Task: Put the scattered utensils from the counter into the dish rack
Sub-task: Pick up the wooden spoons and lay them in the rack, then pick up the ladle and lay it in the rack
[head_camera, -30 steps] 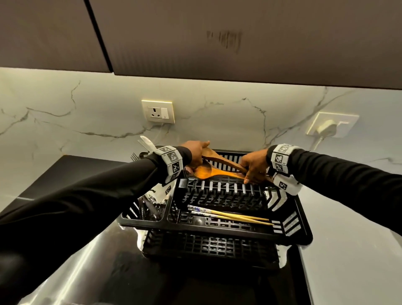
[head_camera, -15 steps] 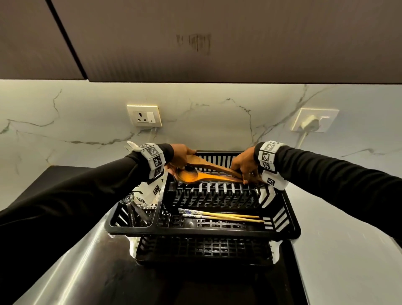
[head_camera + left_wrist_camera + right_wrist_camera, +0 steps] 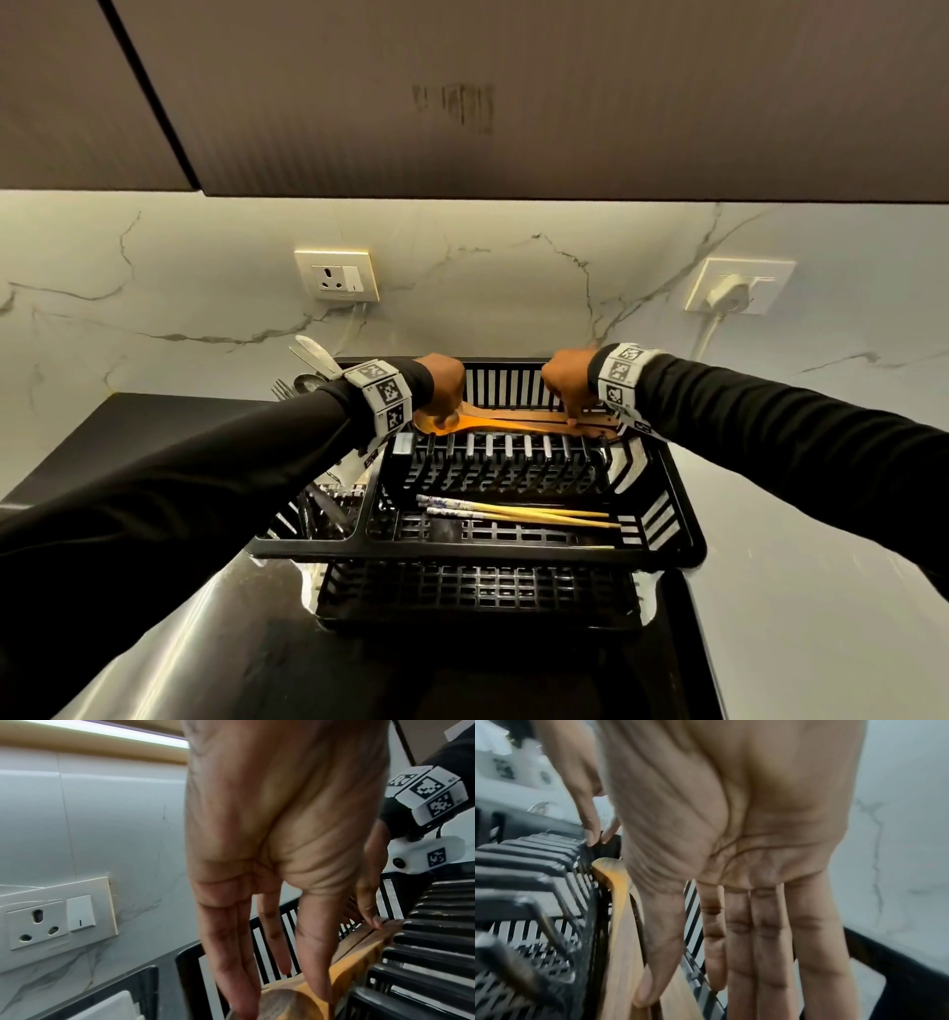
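Now we have lowered the spoons flat into the rack, both hands' straight fingers steadying them, ready to let go.

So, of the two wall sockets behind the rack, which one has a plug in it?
The right socket, beyond the right hand: a white plug and cord sit in it. The left socket is empty.

Glossy amber wooden spoons lie in a matt black plastic dish rack below a veined, polished marble wall.
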